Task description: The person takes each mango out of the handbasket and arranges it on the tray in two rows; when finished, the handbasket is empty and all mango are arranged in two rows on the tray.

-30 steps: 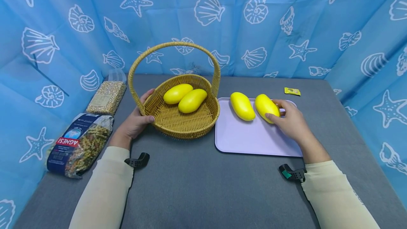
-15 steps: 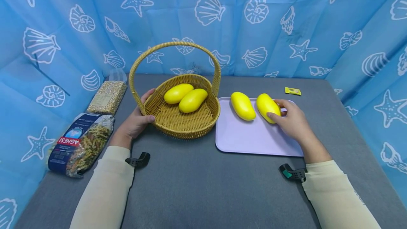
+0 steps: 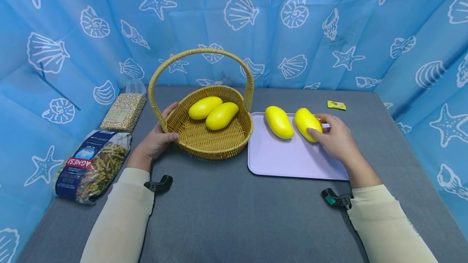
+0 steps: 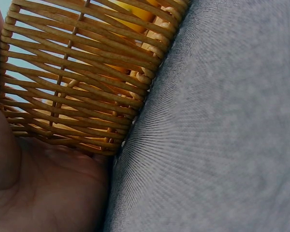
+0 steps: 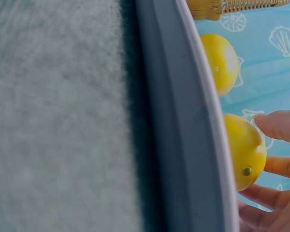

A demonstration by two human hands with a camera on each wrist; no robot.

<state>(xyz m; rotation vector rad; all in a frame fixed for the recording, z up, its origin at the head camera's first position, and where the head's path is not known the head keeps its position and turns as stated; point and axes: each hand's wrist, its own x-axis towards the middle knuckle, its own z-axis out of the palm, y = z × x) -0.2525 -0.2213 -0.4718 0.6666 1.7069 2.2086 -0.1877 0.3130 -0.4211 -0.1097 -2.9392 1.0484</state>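
Observation:
On the left, a woven wicker basket [image 3: 215,143] with a tall arched handle holds two yellow mangoes [image 3: 222,116]. My left hand [image 3: 155,141] grips its left side, thumb at the rim and the other fingers behind; the left wrist view shows the weave [image 4: 77,72] against the palm. Right of the basket, two more mangoes lie on a lilac tray [image 3: 281,159]. The right hand [image 3: 337,139] holds the right mango [image 3: 307,125], thumb on its near side and fingers on its far side. The left mango [image 3: 279,122] lies apart from that hand.
Bags of pasta [image 3: 93,165] and pale kernels [image 3: 123,112] lie along the left side. A small yellow packet [image 3: 336,105] is behind the tray. A blue shell-patterned curtain [image 3: 270,31] surrounds the grey table [image 3: 241,218] at the back and sides.

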